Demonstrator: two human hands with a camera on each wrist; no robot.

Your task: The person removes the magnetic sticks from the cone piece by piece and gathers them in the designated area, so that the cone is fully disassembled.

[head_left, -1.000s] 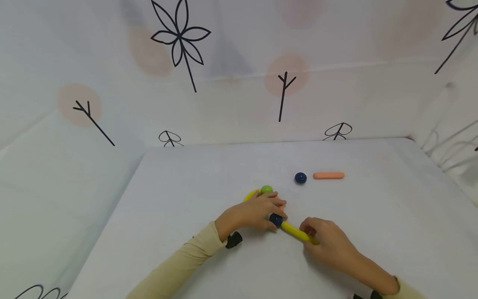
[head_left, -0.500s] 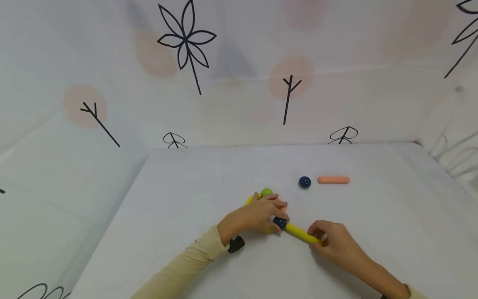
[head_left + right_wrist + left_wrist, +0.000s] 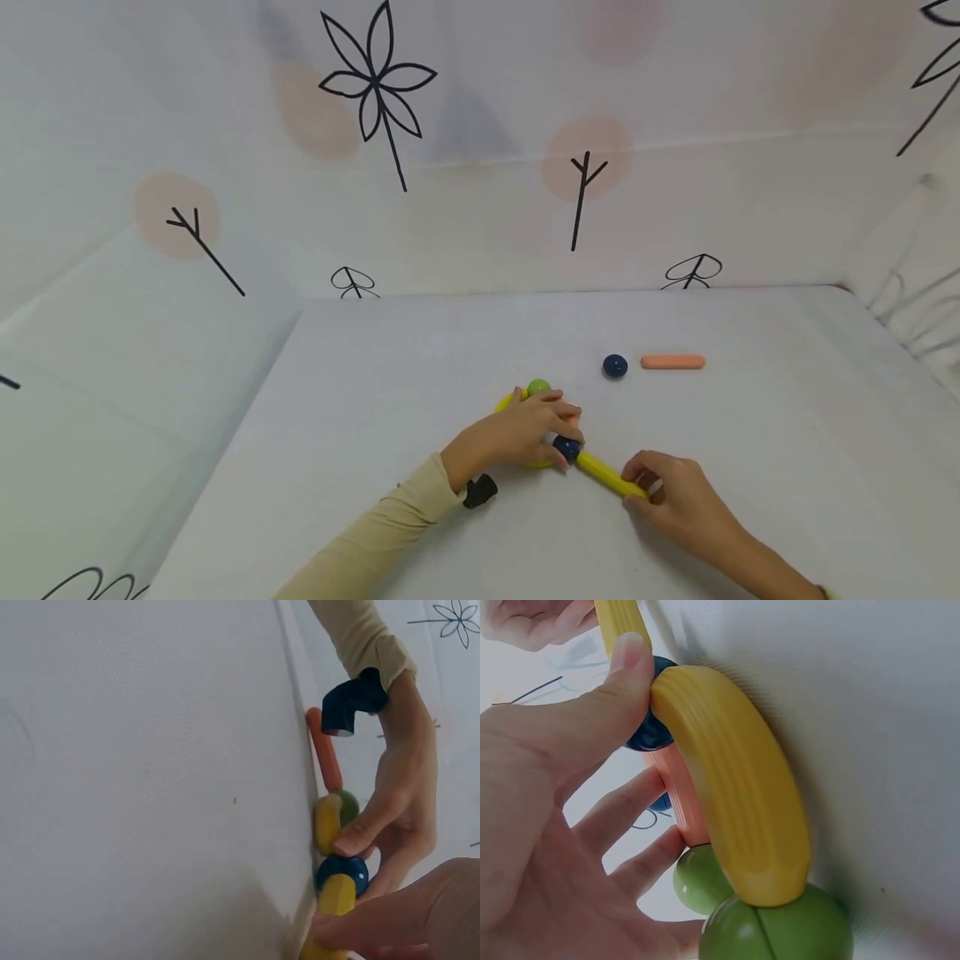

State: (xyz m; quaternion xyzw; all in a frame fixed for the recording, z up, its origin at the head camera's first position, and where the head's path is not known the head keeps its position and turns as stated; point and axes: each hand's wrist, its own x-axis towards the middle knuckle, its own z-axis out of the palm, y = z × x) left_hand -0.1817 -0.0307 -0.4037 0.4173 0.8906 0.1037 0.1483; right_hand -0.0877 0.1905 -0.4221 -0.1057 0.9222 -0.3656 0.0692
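Observation:
My left hand (image 3: 513, 433) holds a dark blue ball (image 3: 567, 449) between thumb and fingers, over a joined figure of toy rods and balls. A curved yellow piece (image 3: 739, 784) runs from that ball to a green ball (image 3: 780, 930) in the left wrist view. Behind it, an orange rod (image 3: 681, 795) leads to a second green ball (image 3: 702, 879), my fingers touching the rod. A straight yellow rod (image 3: 602, 473) extends from the blue ball toward the right. At its outer end my right hand (image 3: 682, 500) pinches it between thumb and fingers.
On the white table (image 3: 375, 358), a loose dark blue ball (image 3: 615, 366) lies behind the hands, beside a loose orange rod (image 3: 672, 362). A dark wrist mount (image 3: 480, 491) sticks out beneath my left wrist. White patterned cloth (image 3: 480, 225) rises behind the table.
The head view has shifted slightly. My right fingers have moved a little toward the yellow rod's outer end, while the left hand keeps its hold on the blue ball.

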